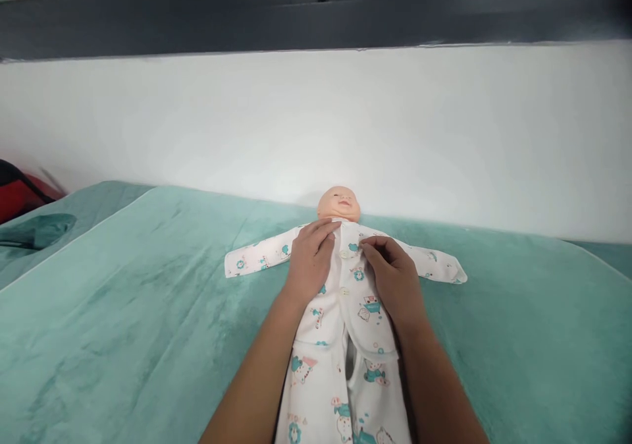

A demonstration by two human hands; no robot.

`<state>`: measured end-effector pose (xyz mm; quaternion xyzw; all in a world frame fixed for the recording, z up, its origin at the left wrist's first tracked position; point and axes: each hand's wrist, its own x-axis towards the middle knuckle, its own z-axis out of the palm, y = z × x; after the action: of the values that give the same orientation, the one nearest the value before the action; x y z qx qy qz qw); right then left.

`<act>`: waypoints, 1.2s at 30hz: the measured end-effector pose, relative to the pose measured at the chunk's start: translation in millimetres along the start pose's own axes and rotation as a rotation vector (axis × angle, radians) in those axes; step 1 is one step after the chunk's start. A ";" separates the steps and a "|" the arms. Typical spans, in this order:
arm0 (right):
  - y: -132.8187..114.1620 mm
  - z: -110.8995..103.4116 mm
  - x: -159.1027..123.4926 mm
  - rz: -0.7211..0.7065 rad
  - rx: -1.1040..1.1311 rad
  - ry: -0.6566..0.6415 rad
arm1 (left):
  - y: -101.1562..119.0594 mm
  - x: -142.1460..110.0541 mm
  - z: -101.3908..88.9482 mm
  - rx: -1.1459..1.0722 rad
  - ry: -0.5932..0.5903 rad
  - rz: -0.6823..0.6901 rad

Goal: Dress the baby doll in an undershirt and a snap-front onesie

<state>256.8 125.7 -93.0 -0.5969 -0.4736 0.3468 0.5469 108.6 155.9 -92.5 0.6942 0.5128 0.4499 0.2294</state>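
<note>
A baby doll (338,203) lies on its back on a teal blanket (148,299), dressed in a white printed romper (340,338) with its sleeves spread out to both sides. My left hand (310,259) lies flat on the doll's chest, fingers stretched toward the collar. My right hand (392,276) rests on the other side of the chest, its fingertips pinching the romper's front edge beside a button (347,253). The lower front of the romper gapes open between the legs.
A white wall (345,121) rises right behind the doll's head, with a dark frame above it. At the far left lie a red and black object (20,194) and a dark teal cloth (37,230). The blanket stretches wide on both sides.
</note>
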 end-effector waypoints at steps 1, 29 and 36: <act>0.1 -0.1 0.0 0.006 0.003 -0.001 | 0.0 0.1 0.1 0.002 0.000 -0.005; 8.9 0.8 1.0 -0.334 -0.246 -0.245 | -1.0 0.7 0.1 -0.040 0.007 0.002; 9.4 0.3 1.3 -0.333 -0.247 -0.253 | -2.1 0.7 0.5 -0.038 0.053 0.055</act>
<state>258.7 127.5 -102.1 -0.5248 -0.6691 0.2635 0.4556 108.0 157.3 -94.2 0.6915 0.4909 0.4837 0.2166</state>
